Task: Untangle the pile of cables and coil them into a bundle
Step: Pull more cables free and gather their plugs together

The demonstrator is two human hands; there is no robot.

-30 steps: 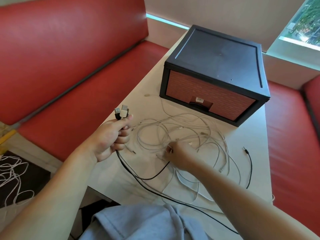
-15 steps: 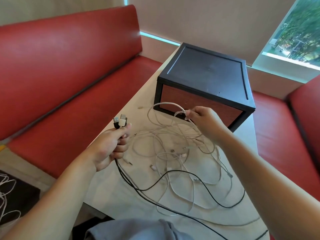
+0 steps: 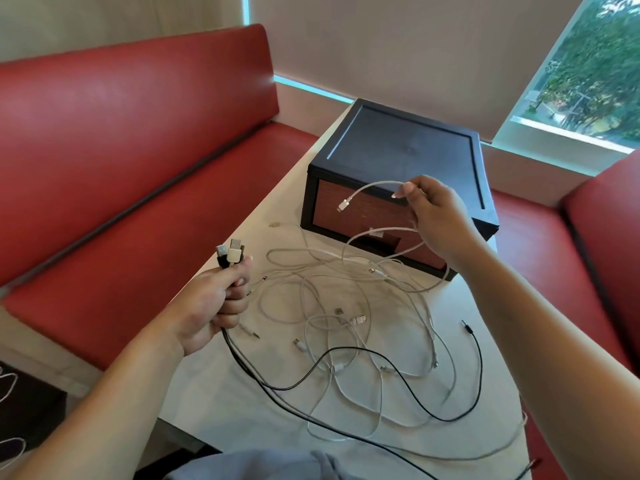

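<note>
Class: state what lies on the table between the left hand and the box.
Head view: white cable loops and a loose connector lie there, between left hand and box.

Pale table (image 3: pixel 207 410) with a loose tangle of white and black cables (image 3: pixel 358 320) and a black box (image 3: pixel 405 147)

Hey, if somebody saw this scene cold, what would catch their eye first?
First, the right hand pinches a white cable up in the air in front of the black box, connector end free. At left, the left hand grips a bunch of USB plugs upright; between the hands a tangle of white and black cables sprawls on the table.
</note>
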